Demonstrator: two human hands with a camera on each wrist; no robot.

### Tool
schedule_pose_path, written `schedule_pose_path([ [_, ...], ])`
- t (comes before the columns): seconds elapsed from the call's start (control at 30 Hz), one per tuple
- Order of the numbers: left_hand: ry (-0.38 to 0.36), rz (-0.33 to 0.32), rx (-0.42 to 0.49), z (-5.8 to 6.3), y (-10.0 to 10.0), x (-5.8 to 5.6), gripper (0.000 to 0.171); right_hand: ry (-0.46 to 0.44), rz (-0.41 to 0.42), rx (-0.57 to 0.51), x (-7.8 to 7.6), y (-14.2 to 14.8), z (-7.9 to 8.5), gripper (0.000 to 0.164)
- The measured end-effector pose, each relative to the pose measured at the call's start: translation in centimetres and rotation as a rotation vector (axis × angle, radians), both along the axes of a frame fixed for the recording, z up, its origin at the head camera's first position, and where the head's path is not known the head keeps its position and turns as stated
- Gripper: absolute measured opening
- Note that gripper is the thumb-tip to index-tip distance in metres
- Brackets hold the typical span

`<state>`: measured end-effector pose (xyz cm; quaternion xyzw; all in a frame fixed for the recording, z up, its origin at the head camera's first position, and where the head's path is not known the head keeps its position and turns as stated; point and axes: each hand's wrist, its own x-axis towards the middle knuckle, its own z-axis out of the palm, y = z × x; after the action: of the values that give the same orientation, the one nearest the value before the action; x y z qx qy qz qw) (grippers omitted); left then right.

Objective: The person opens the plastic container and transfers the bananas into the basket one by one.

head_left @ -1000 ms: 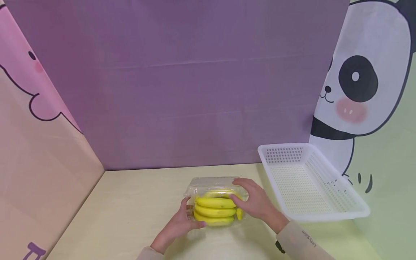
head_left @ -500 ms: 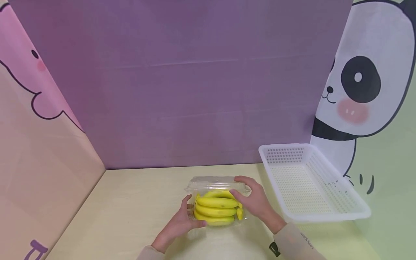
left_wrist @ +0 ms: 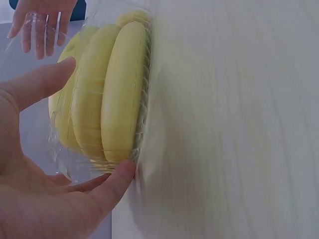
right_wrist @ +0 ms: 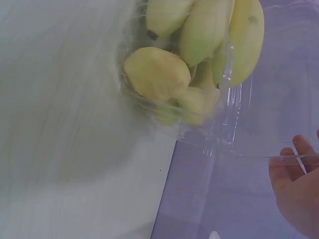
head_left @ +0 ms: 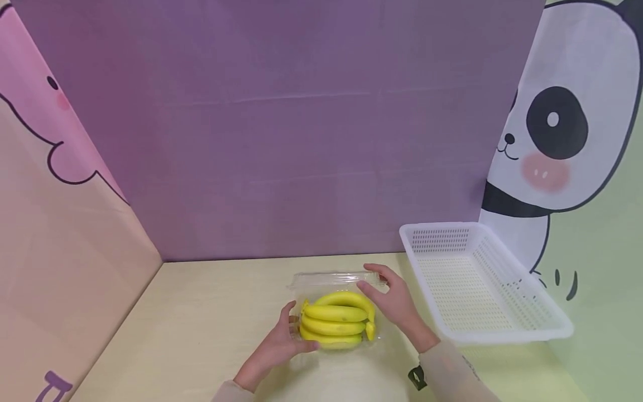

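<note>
A clear plastic clamshell box [left_wrist: 62,162] with several yellow bananas [head_left: 334,328] in it stands on the table in front of me. Its clear lid [head_left: 326,277] is raised at the back, away from the fruit. My left hand [head_left: 281,338] holds the box at its left end, thumb at the front and fingers farther back. At the lid's right side, my right hand [head_left: 399,301] pinches the edge between thumb and fingers. The right wrist view has the lid edge crossing the fingers of the right hand [right_wrist: 299,186], beyond the dark-tipped bananas [right_wrist: 204,32].
A white perforated plastic basket [head_left: 462,290] stands to the right of the box. The pale wooden table [head_left: 191,312] ends at a purple back wall [head_left: 301,139]. Side panels with a pink cartoon figure [head_left: 75,159] and a panda [head_left: 557,123] enclose it left and right.
My right hand has moved slightly back and up, tilting the lid farther open and uncovering more of the rear bananas. My left hand has stayed at the left end of the box.
</note>
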<state>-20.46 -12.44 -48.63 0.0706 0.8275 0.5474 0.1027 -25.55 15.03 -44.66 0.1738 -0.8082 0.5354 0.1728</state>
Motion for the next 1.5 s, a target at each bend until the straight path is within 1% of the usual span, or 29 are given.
schedule_pose_path([
  [0.13, 0.007, -0.002, 0.002, 0.1, 0.1, 0.0, 0.114, -0.010, -0.021, 0.002, -0.4, 0.1, 0.2, 0.043],
  [0.23, 0.003, -0.005, 0.008, 0.1, 0.1, 0.0, 0.115, -0.013, -0.016, -0.014, -0.6, 0.2, 0.2, 0.042],
  [0.43, -0.002, -0.007, 0.000, 0.2, 0.0, 0.0, 0.114, -0.016, 0.019, -0.099, -1.0, 0.4, 0.5, 0.038],
  [0.57, -0.001, -0.002, -0.008, 0.3, 0.0, 0.0, 0.115, -0.004, 0.024, -0.162, -1.4, 0.4, 0.6, 0.034],
  [0.73, -0.007, -0.013, 0.005, 0.3, 0.0, 0.1, 0.115, 0.008, 0.034, -0.242, -1.7, 0.4, 0.6, 0.031],
  [0.87, -0.014, -0.021, 0.017, 0.2, -0.1, 0.0, 0.115, 0.007, 0.035, -0.245, -2.1, 0.4, 0.7, 0.032],
  [1.03, -0.012, -0.024, 0.016, 0.1, -0.2, -0.1, 0.115, -0.045, 0.009, -0.244, -2.7, 0.5, 0.6, 0.035],
  [1.17, -0.005, -0.030, 0.014, -0.1, -0.3, -0.2, 0.116, -0.072, -0.021, -0.223, -2.9, 0.5, 0.6, 0.036],
  [1.23, 0.001, -0.030, 0.010, -0.2, -0.3, -0.2, 0.116, -0.079, -0.023, -0.214, -3.0, 0.6, 0.5, 0.037],
  [1.37, 0.002, -0.030, 0.007, -0.2, -0.2, -0.2, 0.115, -0.099, -0.010, -0.237, -3.3, 0.6, 0.1, 0.038],
  [1.5, -0.001, -0.031, 0.008, 0.0, -0.2, -0.1, 0.115, -0.138, -0.029, -0.243, -3.5, 0.5, -0.3, 0.037],
])
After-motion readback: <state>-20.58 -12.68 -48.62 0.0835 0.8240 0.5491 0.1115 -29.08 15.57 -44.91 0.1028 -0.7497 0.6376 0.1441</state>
